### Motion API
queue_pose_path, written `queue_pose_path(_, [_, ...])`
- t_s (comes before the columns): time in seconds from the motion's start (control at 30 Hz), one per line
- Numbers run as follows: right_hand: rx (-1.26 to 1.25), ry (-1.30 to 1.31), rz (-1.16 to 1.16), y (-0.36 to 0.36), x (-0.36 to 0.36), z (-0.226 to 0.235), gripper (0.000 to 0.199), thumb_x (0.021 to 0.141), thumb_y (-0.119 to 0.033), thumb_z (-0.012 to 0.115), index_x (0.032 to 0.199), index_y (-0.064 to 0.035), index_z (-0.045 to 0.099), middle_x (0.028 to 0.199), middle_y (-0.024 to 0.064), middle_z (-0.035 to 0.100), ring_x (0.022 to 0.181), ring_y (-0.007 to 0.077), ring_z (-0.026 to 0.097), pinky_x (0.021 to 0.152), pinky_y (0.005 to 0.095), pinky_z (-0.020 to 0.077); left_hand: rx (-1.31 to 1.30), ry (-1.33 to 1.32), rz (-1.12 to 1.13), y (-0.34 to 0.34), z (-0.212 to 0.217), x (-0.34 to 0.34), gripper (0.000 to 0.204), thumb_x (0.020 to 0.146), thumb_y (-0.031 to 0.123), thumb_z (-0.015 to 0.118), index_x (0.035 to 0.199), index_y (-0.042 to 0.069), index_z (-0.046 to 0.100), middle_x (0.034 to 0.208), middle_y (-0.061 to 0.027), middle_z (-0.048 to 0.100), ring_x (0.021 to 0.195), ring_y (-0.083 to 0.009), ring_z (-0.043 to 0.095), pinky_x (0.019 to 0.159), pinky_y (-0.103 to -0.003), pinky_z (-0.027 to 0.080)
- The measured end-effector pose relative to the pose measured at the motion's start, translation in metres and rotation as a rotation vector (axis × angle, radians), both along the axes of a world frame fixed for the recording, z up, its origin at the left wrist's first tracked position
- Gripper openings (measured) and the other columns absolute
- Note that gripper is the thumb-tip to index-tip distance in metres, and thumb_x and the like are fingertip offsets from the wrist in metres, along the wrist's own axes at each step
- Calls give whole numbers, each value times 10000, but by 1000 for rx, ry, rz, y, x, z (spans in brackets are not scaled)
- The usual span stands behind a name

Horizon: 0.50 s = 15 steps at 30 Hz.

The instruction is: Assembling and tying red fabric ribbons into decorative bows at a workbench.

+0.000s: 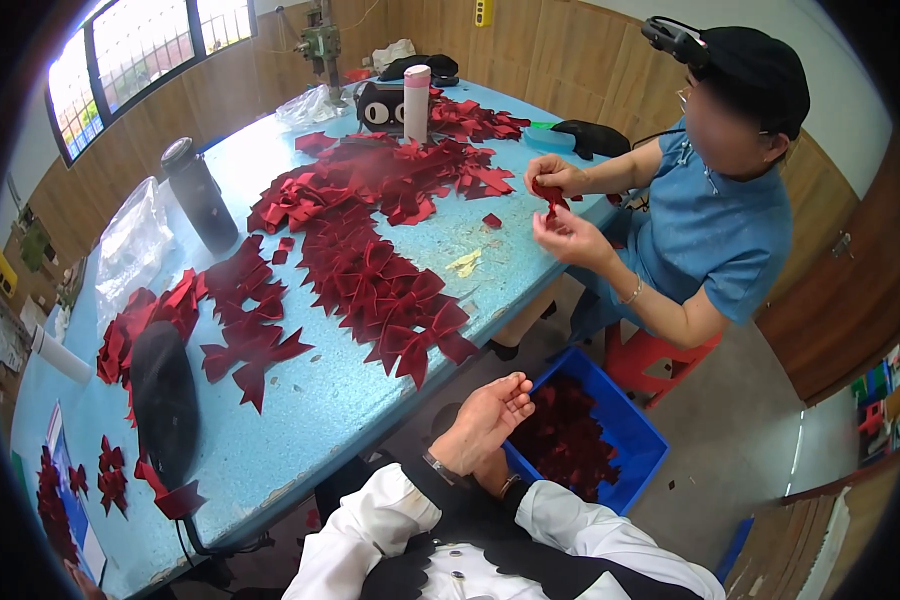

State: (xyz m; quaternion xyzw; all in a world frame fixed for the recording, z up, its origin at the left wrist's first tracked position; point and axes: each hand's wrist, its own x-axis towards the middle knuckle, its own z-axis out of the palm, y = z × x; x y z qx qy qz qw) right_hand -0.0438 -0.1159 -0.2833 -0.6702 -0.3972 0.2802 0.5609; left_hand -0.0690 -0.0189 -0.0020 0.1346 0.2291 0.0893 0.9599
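My left hand (485, 420) is held out past the table's near edge, above one side of the blue bin. Its fingers are loosely bent and somewhat apart, and nothing shows in them. My right hand (491, 468) is mostly hidden beneath my left wrist, so its fingers cannot be made out. Dark red bows (560, 430) fill the blue plastic bin (642, 462) beside my hands. On the light blue table, a long heap of red velvet bows (370, 275) reaches close to the near edge.
A co-worker (740, 220) sits at the right, holding a red bow (550, 195) in both hands. A grey tumbler (198, 195), a pink-capped bottle (416, 105) and a black covered object (165, 400) stand on the table (290, 440). A red stool (660, 360) is beneath the co-worker.
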Motion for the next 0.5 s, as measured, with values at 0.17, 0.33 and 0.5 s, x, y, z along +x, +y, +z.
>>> queue_pose_path(0.17, [-190,64,260,-2,10,-25,369,988,-220,285,1337,-103,320,1229,35,464,1130,134,453,960,244,385,1,-6,13,3,-2,-5,110,934,102,462,997,21,501,914,-69,550,785,-146,511,756,-283,456])
queue_pose_path(0.33, [-182,-315,256,2,-2,14,365,982,-208,314,1330,-101,335,1220,41,468,1133,138,454,965,244,374,7,-8,20,5,-6,-8,109,930,100,469,995,19,504,911,-71,554,787,-148,513,753,-286,457])
queue_pose_path(0.5, [-382,-404,268,-2,-6,71,368,970,-205,339,1324,-106,351,1234,58,461,1146,153,448,977,251,357,14,3,16,3,-6,-7,108,929,100,474,991,19,509,906,-72,557,786,-150,514,750,-288,458])
